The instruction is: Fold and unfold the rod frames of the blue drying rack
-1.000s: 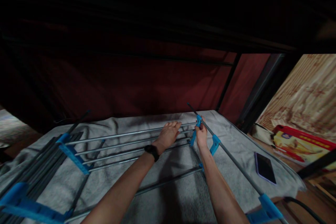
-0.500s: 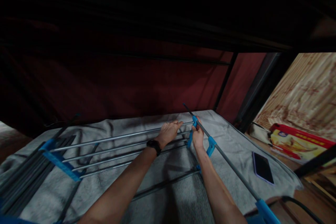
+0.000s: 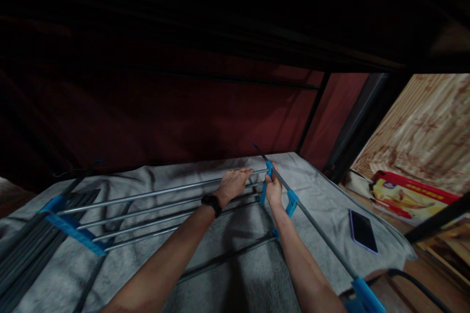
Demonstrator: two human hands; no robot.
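Note:
A rack of grey metal rods [image 3: 154, 203] with blue plastic connectors lies flat on a grey blanket [image 3: 242, 264]. My left hand [image 3: 233, 183], a black watch on its wrist, rests over the top rod near its right end. My right hand [image 3: 273, 190] grips the blue connector [image 3: 269, 170] where that rod meets the long side rod [image 3: 316, 232]. The two hands are a few centimetres apart.
A phone [image 3: 362, 231] lies face up on the blanket's right part. A bundle of dark rods with a blue bar [image 3: 71, 234] lies at the left. Beyond the blanket hangs a dark red wall. A red and yellow package [image 3: 411, 198] sits at the right by a wooden panel.
The view has shifted a little to the right, so everything sits further left in frame. My left hand has slid up onto the top rod. My right hand keeps its hold on the connector.

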